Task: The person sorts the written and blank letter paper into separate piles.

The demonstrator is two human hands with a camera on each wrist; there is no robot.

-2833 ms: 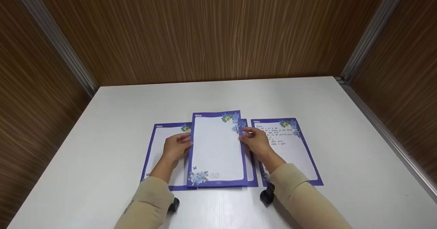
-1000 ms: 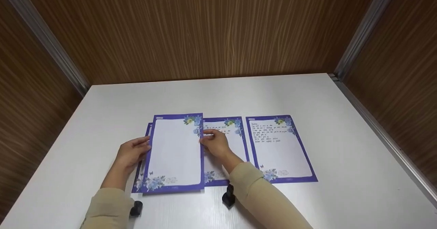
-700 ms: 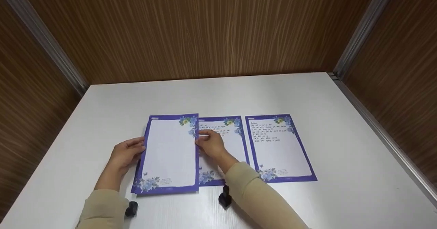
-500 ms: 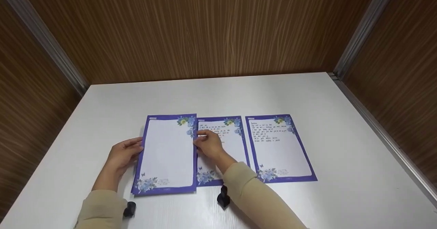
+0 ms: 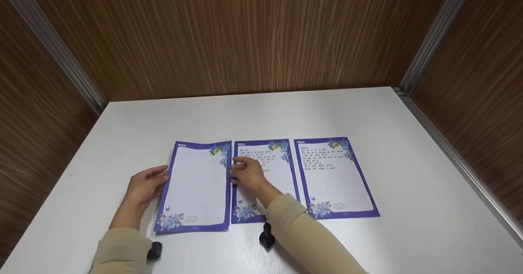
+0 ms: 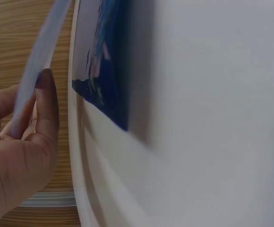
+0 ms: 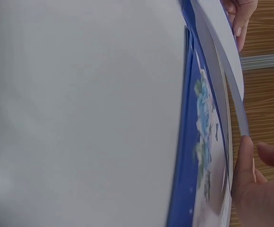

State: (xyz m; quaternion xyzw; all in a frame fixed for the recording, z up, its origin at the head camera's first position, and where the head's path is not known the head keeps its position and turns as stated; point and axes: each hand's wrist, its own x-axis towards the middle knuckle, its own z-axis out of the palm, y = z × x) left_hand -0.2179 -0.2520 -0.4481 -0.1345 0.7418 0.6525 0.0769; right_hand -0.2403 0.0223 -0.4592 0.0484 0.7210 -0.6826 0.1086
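L hand (image 5: 143,186): fingers pinch L edge of blank sheet (image 5: 198,188); R hand (image 5: 250,177): fingers at its R edge, can't tell if pinching; it's over another sheet (image 6: 112,104), nr bench's (image 5: 110,155) L edge; mid sheet (image 5: 280,178) & R sheet (image 5: 339,188) have handwriting

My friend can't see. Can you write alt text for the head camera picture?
A person's left hand and right hand are at the side edges of a flowery, purple-bordered left sheet with no handwriting showing. A matching middle sheet and right sheet, both with handwriting, lie beside it on a white table, before a brown wood-grain wall.
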